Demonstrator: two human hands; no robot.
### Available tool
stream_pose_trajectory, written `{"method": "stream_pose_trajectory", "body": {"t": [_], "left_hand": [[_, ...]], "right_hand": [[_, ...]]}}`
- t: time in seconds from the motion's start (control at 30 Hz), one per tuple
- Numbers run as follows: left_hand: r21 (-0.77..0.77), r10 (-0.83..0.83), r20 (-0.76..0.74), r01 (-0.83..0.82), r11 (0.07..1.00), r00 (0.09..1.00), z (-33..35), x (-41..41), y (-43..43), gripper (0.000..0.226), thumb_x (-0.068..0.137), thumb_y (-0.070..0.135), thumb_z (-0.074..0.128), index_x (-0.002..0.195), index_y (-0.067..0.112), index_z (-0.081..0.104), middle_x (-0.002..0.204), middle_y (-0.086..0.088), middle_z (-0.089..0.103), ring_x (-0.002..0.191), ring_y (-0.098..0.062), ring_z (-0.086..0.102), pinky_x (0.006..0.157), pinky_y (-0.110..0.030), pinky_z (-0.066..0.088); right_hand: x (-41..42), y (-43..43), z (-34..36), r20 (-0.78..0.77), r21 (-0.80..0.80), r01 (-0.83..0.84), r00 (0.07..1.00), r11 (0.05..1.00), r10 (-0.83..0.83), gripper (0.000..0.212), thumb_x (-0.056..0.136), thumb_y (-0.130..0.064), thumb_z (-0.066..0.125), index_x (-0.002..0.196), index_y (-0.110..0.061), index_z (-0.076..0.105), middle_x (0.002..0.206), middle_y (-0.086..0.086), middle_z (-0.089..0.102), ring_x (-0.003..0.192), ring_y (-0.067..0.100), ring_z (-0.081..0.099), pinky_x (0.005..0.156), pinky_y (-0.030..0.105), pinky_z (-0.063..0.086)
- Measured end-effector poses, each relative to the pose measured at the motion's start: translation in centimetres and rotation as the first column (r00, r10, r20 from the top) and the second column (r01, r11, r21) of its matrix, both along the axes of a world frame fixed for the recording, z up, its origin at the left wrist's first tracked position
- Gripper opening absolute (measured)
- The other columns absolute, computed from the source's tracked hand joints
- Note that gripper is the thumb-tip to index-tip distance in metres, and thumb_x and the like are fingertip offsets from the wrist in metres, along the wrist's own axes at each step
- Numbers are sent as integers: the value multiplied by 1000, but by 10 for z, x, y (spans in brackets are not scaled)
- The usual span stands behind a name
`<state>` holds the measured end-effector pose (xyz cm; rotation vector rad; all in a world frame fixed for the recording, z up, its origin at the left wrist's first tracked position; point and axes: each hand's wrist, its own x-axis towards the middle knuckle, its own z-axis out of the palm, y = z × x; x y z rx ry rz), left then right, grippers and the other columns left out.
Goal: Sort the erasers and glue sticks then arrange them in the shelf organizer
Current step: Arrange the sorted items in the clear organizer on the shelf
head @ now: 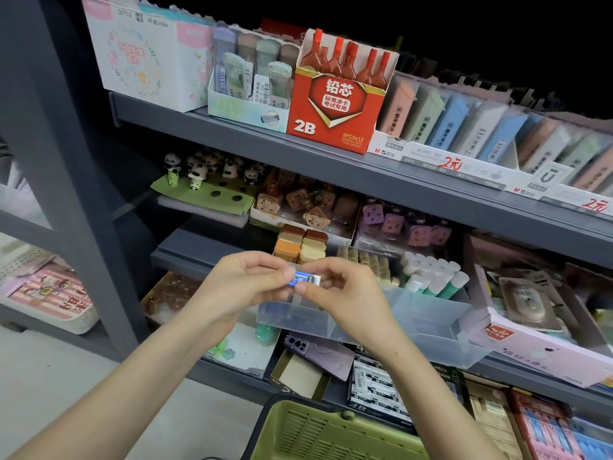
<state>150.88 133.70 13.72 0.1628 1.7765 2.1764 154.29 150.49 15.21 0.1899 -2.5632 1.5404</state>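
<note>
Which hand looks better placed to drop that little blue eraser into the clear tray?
Probably the right hand: both pinch the eraser, but the right hangs directly over the clear tray, while the left hand sits at its left end.

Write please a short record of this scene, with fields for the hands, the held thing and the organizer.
held thing: small blue and white eraser
left hand: pinches the eraser's left end
right hand: pinches its right end
shelf organizer: clear plastic, just beneath the hands
glue sticks: white-capped, packed together right of the hands
</note>
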Motion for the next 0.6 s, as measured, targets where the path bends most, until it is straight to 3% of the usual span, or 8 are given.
{"method": "stream_pose_trajectory", "body": {"t": [0.1,0.17,0.23,0.37,0.47,0.6], "left_hand": [[-264,136,-172,-179,948,976,-6,-6,-1,2,81,20,72,83,19,73,80,0,74,77,-17,69,67,-24,53],[-455,155,-323,-297,839,934,-12,-10,-3,6,83,21,70,82,27,71,81,9,71,80,-10,64,73,-28,51],[-545,96,-375,-303,782,922,-16,-11,-3,7,83,25,70,85,31,68,89,12,67,86,-8,60,77,-30,49],[-625,-4,-382,-255,738,924,-22,-10,-1,18,81,28,71,92,38,62,105,10,60,94,-4,54,72,-22,40],[-627,-34,-323,-187,756,946,-25,-12,-1,32,79,27,74,101,40,56,109,9,57,96,-3,52,71,-15,39],[-613,-54,-229,-101,783,972,-28,-15,-2,53,77,18,77,123,30,54,111,8,58,102,-7,54,81,-24,44]], "right_hand": [[-6,17,-1,1,36,174,985,984,-174,22,77,-15,76,82,-30,60,71,-7,57,57,1,49,60,21,48],[-14,26,-3,4,243,243,968,939,-252,15,78,-23,75,81,-27,61,66,-11,53,59,3,48,60,24,46],[-22,26,-7,2,422,218,970,880,-242,14,78,-31,75,85,-22,67,62,-16,47,61,0,44,57,19,36],[-37,14,-18,51,522,133,981,842,-186,23,80,-30,73,94,-12,69,61,-14,43,60,3,41,48,12,24],[-47,11,-20,98,575,68,984,815,-151,21,86,-24,67,102,-11,68,65,-10,44,66,10,45,51,16,28],[-50,7,-16,179,630,-71,982,773,-56,15,88,-22,63,97,-13,69,65,-11,44,72,14,47,57,23,33]]}}
